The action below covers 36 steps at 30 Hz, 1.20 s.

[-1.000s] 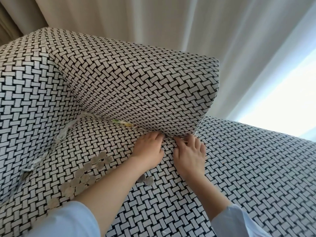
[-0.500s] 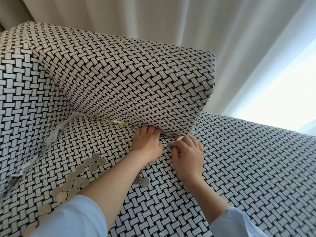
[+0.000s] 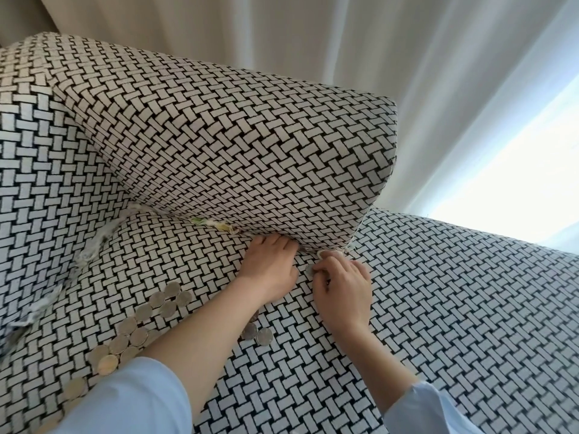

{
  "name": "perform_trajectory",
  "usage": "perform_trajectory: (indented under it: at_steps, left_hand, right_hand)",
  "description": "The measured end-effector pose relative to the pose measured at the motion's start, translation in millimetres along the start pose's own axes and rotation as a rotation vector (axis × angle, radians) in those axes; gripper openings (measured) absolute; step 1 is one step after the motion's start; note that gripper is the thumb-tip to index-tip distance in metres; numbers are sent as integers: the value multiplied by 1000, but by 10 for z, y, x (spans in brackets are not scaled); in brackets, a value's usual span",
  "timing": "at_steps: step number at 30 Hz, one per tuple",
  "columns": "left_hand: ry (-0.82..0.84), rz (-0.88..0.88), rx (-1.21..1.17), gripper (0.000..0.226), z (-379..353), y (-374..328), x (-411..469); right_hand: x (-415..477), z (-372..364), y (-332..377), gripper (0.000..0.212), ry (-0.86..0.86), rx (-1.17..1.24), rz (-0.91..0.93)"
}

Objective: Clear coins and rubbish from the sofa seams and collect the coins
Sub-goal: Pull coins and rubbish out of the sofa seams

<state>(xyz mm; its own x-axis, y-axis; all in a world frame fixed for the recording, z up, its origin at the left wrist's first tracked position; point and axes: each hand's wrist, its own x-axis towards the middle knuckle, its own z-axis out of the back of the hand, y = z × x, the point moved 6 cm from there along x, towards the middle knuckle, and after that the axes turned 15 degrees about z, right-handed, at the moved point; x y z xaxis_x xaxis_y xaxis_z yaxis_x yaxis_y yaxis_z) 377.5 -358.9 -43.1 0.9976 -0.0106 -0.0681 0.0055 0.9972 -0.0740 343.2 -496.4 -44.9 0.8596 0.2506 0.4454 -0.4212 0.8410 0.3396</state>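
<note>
My left hand (image 3: 269,264) lies on the sofa seat (image 3: 438,308) with its fingertips pushed into the seam under the back cushion (image 3: 238,145). My right hand (image 3: 343,286) is just right of it, fingers curled, pinching a silver coin (image 3: 310,269) a little in front of the seam. A pale scrap (image 3: 326,254) sticks out of the seam above that hand. Green and white rubbish (image 3: 216,224) is wedged in the seam further left. Several coins (image 3: 150,317) lie in a row on the seat at the left, and two more coins (image 3: 257,334) lie beside my left forearm.
White shredded scraps (image 3: 94,249) fill the seam between the seat and the armrest (image 3: 34,170) at the left. Pale curtains (image 3: 376,42) hang behind the sofa, with bright window light at the right.
My right hand has drawn back from the seam toward me with a coin now pinched in its fingers. My left hand stays pressed into the seam.
</note>
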Motion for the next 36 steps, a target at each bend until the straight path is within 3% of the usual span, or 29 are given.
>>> perform_trajectory:
  at_steps: [6,16,24,28,32,36]
  left_hand:
    - [23,28,-6,47,-13,-16,35]
    - [41,-113,-222,53,-119,100,-455]
    - [54,-158,-299,47,58,86,-755]
    - [12,-61,-378,40,286,135,-776]
    - [91,19,-391,37,304,201,-803]
    - [145,80,-427,37,314,230,-823]
  right_hand:
    - [19,-13,34,33,57,-41,4]
    - [12,79,73,20,-29,-48,77]
    - [-80,168,315,22,45,-101,174]
    - [-206,213,437,20,84,39,165]
    - [-252,209,451,27,120,285,10]
    - [-247,139,416,35,75,688,-317]
